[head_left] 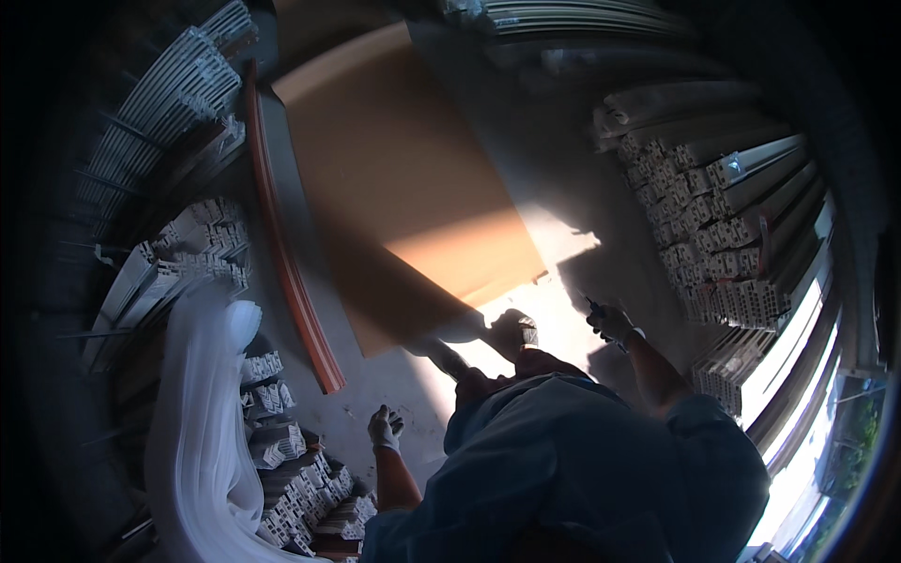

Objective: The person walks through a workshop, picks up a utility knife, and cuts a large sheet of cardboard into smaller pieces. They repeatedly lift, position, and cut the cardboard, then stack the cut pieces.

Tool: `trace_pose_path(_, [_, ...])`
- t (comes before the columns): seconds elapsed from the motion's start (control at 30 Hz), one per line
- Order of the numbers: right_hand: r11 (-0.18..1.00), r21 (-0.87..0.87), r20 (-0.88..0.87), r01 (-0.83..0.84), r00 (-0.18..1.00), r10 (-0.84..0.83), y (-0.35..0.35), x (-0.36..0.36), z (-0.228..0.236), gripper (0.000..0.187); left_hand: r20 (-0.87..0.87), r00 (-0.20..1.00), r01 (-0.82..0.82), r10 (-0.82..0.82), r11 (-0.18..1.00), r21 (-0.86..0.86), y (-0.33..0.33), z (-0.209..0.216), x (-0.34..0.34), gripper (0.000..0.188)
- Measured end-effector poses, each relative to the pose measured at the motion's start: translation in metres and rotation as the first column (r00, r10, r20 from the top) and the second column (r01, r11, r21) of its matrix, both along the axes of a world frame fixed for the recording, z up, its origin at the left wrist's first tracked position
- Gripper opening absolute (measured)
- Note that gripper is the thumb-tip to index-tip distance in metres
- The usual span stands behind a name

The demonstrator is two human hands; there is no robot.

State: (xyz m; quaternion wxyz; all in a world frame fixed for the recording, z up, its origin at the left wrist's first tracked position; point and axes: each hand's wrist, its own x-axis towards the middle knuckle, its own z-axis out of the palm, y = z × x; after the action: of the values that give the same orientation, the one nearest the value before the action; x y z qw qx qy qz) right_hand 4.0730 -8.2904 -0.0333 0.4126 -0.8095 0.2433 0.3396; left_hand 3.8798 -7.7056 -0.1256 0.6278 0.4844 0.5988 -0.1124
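Head view: two gloved hands, one dark, slim tool, one large brown sheet. The right hand (615, 325) has its fingers closed round the tool (593, 307), whose tip points up and to the left; its exact kind is too small to tell. The left hand (383, 429) hangs over the floor (361, 399), fingers loosely curled and apart, with nothing seen in them.

The sheet (399, 169), smooth, flat and roughly rectangular like cardboard, lies on the floor ahead of two feet (514, 330), partly in shadow, its near edge by the shoes. Along its left side runs one long, ridged red-brown strip (282, 225), apart from it.

On the right, a large stack of pale, hollow profiles (699, 216) shows boxy cut ends, too many to count. More profiles (305, 497) are piled at lower left, beside one bundle of translucent, creased white film (192, 403).
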Motion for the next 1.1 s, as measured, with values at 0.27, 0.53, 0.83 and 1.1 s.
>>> trace_pose_path(0.27, [0.977, -0.094, -0.205, 0.192, 0.957, -0.207, -0.073, -0.004, -0.037, 0.017, -0.039, 0.997, 0.06, -0.062, 0.997, -0.043, -0.084, 0.004, 0.016, 0.034])
trace_pose_path(0.53, [0.999, -0.049, -0.128, -0.013, 0.992, 0.007, 0.001, 0.154, -0.055, 0.02, -0.098, 0.993, -0.063, 0.058, 0.997, -0.05, -0.068, -0.014, 0.058, 0.03])
trace_pose_path(0.83, [0.995, 0.101, 0.092, 0.006, 0.996, -0.016, 0.18, 0.357, -0.005, 0.02, -0.093, 0.987, -0.142, 0.134, 0.987, -0.074, 0.117, -0.017, 0.214, 0.028])
trace_pose_path(1.1, [0.998, 0.018, -0.074, 0.063, 0.995, -0.061, 0.256, 0.432, -0.02, 0.02, 0.248, 0.967, 0.025, -0.049, 0.995, 0.099, 0.252, 0.004, 0.49, 0.03])
